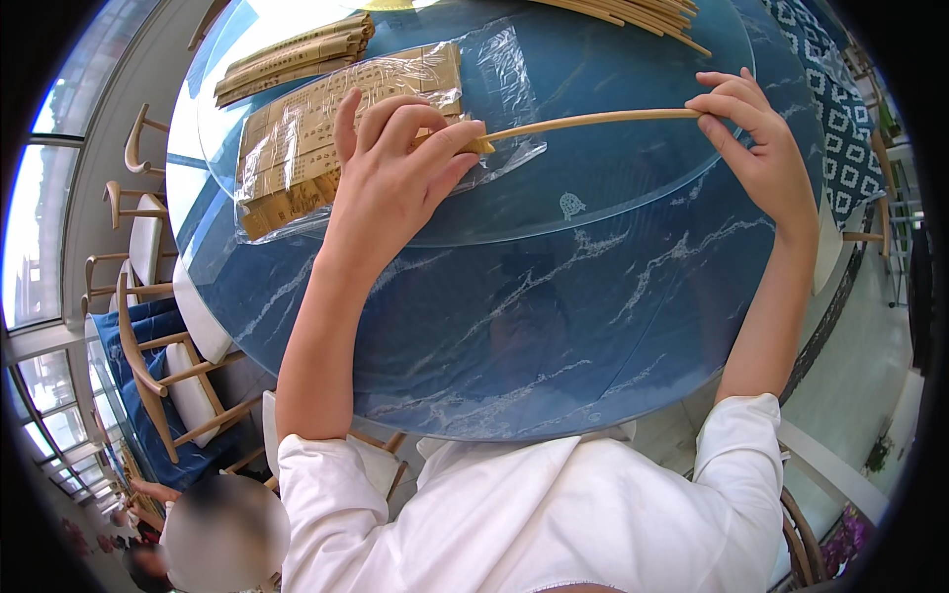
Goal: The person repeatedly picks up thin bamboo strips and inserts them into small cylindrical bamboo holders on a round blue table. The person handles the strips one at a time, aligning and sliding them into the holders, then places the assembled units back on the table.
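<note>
Left hand: your left hand [395, 163] pinches what looks like the end of a brown paper sleeve [482, 145] between thumb and forefinger, the other fingers spread; most of the sleeve hides behind your hand.
Right hand: your right hand [756, 143] grips the far tip of the slim wooden chopsticks [593, 120] with its fingertips; one stick or two, you cannot tell here.
Chopsticks: they stretch between your hands above the glass turntable [633, 188], their left end meeting the sleeve.
Sleeve risk: the thin paper could tear or crumple if your pinch is tight or the sticks go in askew.
Tip risk: with only the end held, the sticks could swivel or slip; they look bowed, though the lens may cause that.
Film risk: the loose clear film [509, 74] lies just under your left fingertips and could snag, dragging the wrapped packet [346, 114].
Loose pile risk: the bare sticks [633, 12] at the turntable's far side could roll or scatter if the glass turns.
Packet print: dark characters run along the brown paper, small and glared over.
Sleeve stack print: the nearby sleeve stack [297, 59] carries similar marks.
Glass mark: a small pale emblem [571, 206] shows; its detail is too fine to read.
</note>
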Demonstrator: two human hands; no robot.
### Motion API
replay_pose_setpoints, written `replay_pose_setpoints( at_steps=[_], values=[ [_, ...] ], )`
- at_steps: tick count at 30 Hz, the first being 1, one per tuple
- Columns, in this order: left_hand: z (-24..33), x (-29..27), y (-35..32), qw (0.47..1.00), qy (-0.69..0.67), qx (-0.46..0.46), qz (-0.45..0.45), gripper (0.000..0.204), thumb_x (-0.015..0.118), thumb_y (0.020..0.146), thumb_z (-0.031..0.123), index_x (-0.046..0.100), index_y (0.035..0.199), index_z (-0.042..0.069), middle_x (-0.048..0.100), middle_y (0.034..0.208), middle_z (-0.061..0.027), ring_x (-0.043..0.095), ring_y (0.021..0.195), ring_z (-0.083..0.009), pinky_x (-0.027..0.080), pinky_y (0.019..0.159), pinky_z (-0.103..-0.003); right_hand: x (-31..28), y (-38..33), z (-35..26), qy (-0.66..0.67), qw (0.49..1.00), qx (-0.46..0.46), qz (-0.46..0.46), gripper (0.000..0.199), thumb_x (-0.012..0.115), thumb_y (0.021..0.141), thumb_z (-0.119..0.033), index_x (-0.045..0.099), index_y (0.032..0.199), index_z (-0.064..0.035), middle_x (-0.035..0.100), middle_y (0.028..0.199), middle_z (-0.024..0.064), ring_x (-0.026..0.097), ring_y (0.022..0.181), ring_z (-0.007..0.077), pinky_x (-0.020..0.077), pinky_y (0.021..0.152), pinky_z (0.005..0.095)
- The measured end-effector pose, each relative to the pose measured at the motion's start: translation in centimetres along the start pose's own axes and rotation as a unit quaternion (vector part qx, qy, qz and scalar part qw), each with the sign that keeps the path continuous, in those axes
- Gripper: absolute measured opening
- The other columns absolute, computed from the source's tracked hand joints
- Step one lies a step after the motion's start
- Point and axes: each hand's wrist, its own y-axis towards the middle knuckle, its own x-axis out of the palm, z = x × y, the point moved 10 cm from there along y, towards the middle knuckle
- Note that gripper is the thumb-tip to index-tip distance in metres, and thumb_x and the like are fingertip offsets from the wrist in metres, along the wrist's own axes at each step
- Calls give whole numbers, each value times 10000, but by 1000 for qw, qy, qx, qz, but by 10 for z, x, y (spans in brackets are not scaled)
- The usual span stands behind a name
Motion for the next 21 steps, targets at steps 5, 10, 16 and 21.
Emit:
replay_pose_setpoints(
  at_steps=[5,10,16,21],
  values=[
    [1,-1,0,1000,2,3,-1,245,835,938,288,807,1178,249,676,1099,11,607,1250,-209,232,1299,-513,0,-1,2,3,1000,1,0,124,735,1000,-94,808,1099,-77,769,1137,61,670,1301,249,273,1326,519],
    [0,2,-1,1000,8,6,0,238,829,939,295,756,1165,299,636,1110,49,575,1287,-198,234,1298,-562,0,1,-4,-2,1000,-4,7,120,744,992,-91,809,1091,-73,768,1127,58,672,1295,248,282,1323,519],
    [-1,2,-2,1000,9,0,0,253,834,934,298,758,1175,286,649,1120,52,585,1279,-197,233,1298,-558,-4,2,-9,-10,1000,-12,13,114,743,988,-77,807,1081,-70,760,1100,56,673,1293,252,288,1320,513],
    [1,2,-3,1000,6,14,2,267,828,937,289,762,1195,279,674,1138,54,592,1286,-198,238,1296,-557,-4,1,-8,1,1000,-16,13,117,740,984,-63,804,1081,-66,758,1094,55,676,1284,248,295,1319,502]
  ],
)
